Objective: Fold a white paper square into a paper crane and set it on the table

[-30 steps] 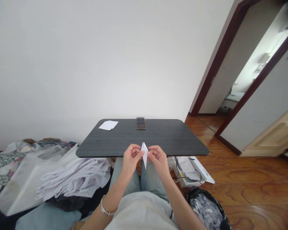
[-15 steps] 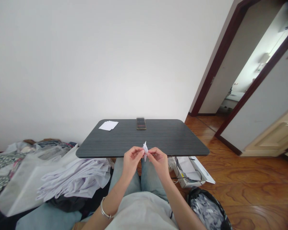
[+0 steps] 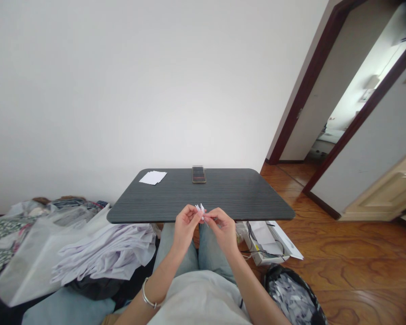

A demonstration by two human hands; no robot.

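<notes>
White folded paper [image 3: 200,208]: a small, spiky bundle of creases held in the air between both hands, just above the near edge of the bench [image 3: 243,195], partly hidden by the fingers
Left hand [image 3: 186,225]: clenched in a fingertip pinch on the paper's left side, with a silver bangle [image 3: 148,293] on the wrist
Right hand [image 3: 224,230]: fingers drawn together, pinching the paper from the right; the exact contact is too small to tell
Work in hand: what looks like fine folding or shaping at the fingertips, both hands close together, neither resting on anything
Hold calls for: light, steady fingertip pressure, since the thin creases look easy to crush
Bench top: dark grey wood grain, carrying a stack of white paper sheets [image 3: 153,178] at the far left and a dark phone-like device [image 3: 199,174] at the far edge
Around: jeans [image 3: 176,253] below the hands, pale lilac cloth [image 3: 104,250] to the left, a white box with cables [image 3: 264,241] by the bench's right end, a black patterned bag [image 3: 292,295] on the wood floor [image 3: 355,253]
</notes>
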